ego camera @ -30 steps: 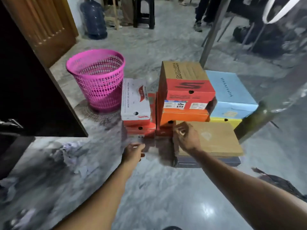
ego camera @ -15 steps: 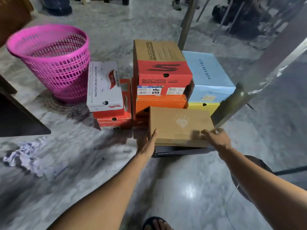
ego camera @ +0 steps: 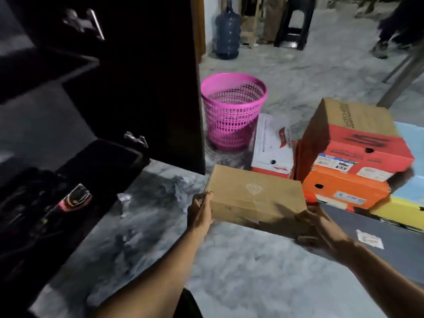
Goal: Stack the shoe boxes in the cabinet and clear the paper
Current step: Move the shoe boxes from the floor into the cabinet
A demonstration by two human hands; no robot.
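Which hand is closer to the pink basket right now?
Left. The left hand grips the brown box's near-left corner, below the pink basket. The right hand holds the box's near-right corner, farther over to the basket's right.

Blue box (ego camera: 410, 138) cut by right edge

Shoe boxes: seven visible, namely brown (ego camera: 254, 193), white (ego camera: 273, 145), red (ego camera: 358, 138), orange (ego camera: 344, 189), blue (ego camera: 410, 134), yellow (ego camera: 399, 208), grey (ego camera: 378, 239). Baskets (ego camera: 232, 111): one. Water jugs (ego camera: 228, 31): one. Stools (ego camera: 294, 21): one. Hands: two, left (ego camera: 199, 211) and right (ego camera: 315, 228).
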